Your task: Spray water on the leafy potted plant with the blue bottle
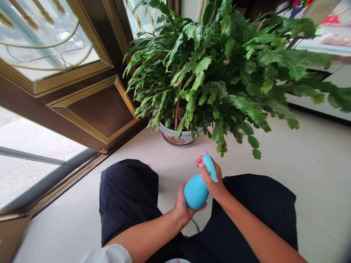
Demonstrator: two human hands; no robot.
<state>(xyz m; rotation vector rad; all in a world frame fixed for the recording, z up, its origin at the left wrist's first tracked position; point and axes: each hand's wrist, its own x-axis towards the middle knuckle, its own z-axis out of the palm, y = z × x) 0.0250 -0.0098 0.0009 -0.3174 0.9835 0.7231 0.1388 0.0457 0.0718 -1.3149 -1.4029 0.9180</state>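
Note:
A light blue spray bottle (196, 191) with a pink and blue trigger head is tilted between both my hands, above my knees. My left hand (185, 206) cups the round body of the bottle from below and the left. Wrapped around the neck and trigger is my right hand (214, 179), its fingers partly hidden behind the spray head. The pink nozzle points away from me, toward a large leafy potted plant (208, 80). Its painted pot (178, 138) stands on the floor, half covered by hanging green stems. The bottle and the leaves are apart.
A brown door with gold trim (95, 109) stands on the left, beside a bright opening with a threshold (63, 175). Pale tiles (274, 153) cover the floor. At the right back, a white cabinet (334, 87) sits behind the stems. Below my hands a thin cable (196, 225) shows.

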